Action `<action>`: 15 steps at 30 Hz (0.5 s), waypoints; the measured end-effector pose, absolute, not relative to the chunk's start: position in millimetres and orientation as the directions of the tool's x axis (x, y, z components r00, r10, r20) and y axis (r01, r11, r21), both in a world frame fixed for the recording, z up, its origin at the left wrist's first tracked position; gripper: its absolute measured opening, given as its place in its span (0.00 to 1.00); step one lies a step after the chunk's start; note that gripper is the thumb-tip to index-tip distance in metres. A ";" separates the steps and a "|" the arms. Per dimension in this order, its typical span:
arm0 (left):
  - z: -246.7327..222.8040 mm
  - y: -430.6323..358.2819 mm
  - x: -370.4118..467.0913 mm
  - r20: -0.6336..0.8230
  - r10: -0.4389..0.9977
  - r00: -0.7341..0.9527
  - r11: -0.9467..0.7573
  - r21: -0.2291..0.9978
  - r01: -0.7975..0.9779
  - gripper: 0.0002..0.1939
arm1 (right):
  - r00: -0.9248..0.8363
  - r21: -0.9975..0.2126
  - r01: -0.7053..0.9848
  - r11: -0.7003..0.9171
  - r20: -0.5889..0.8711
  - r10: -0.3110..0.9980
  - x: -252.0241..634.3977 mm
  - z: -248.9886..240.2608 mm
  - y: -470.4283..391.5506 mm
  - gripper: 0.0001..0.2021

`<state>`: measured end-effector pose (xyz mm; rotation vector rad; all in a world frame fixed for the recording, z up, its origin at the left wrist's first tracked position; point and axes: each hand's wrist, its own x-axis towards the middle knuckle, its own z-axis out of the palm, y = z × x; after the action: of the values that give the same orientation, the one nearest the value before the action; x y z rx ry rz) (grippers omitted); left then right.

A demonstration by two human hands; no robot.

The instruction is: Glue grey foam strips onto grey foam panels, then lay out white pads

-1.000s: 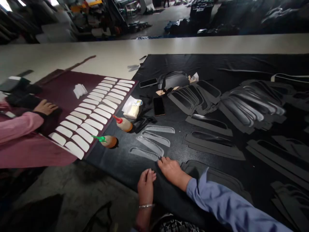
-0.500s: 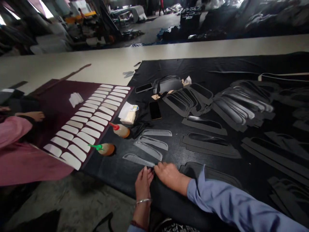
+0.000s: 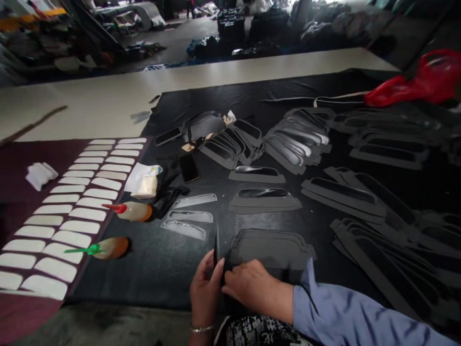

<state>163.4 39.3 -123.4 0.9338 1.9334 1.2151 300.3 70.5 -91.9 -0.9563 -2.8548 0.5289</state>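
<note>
My left hand (image 3: 207,283) pinches a thin dark strip-like piece (image 3: 216,238), seen almost edge-on and standing up from the black sheet. Beside it my right hand (image 3: 248,283) has its fingers curled at the lower end of that piece; whether they grip it is hidden. Ahead and to the left lie three grey curved pieces with shiny edges (image 3: 185,229). A stack of dark grey panels (image 3: 272,245) is just beyond my right hand. Further left, a bottle with a green nozzle (image 3: 113,247) and one with a red nozzle (image 3: 135,211) lie on their sides.
White pieces (image 3: 66,239) in rows cover a maroon sheet at left. Two phones (image 3: 189,168) and a tissue pack (image 3: 146,185) lie centre-left. Piles of dark panels (image 3: 293,139) spread to the right, with a red plastic bag (image 3: 425,84) at back right. Pink fabric shows lower left.
The nearest grey piece has left the black surface; a thin dark piece now stands up in my left hand. The view has swung right, bringing in the red bag.
</note>
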 end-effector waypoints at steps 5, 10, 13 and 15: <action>-130.1 31.2 193.0 0.422 0.894 0.150 -0.336 0.413 0.846 0.13 | -0.709 -0.270 0.638 0.721 0.159 0.687 357.8 -83.7 72.6 0.05; -120.1 30.4 225.0 0.447 0.799 0.401 -0.507 0.143 0.850 0.14 | -0.711 -0.220 0.651 0.727 0.159 0.685 400.2 -109.9 73.4 0.12; -118.4 30.3 232.6 0.419 0.800 0.430 -0.512 0.103 0.853 0.17 | -0.669 -0.273 0.700 0.660 0.073 0.739 415.3 -113.2 72.7 0.11; -121.0 29.7 232.8 0.397 0.827 0.399 -0.475 0.110 0.873 0.19 | -0.613 -0.299 0.742 0.599 0.056 0.788 421.3 -110.5 74.7 0.10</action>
<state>232.8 29.7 -121.0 2.7227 1.6619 0.6605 421.3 74.7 -110.5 -1.2777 -2.6429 0.3684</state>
